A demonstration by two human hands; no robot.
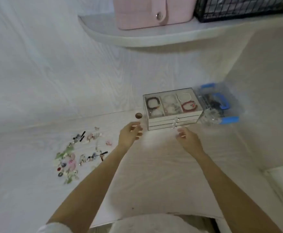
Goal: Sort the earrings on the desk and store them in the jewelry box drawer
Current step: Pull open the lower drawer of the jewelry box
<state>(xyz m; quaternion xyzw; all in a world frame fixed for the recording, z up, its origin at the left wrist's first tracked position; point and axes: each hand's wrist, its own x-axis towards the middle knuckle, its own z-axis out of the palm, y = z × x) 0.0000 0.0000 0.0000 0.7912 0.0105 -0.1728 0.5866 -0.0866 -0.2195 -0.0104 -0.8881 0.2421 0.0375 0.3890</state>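
A glass-topped jewelry box (171,106) with three shut drawers and clear knobs (174,122) stands at the back of the white desk (147,174); bracelets lie in its top tray. Several colourful earrings (77,153) are scattered on the desk to the left. My left hand (130,134) hovers just left of the box front, fingers loosely curled and holding nothing. My right hand (187,137) hovers just below the drawer knobs, fingers relaxed and empty. Both forearms stretch out over the desk.
A clear box with blue clasps (219,105) sits right of the jewelry box. A small brown round object (138,115) lies left of it. Above, a shelf (154,37) carries a pink case (152,12) and a black wire basket (244,8).
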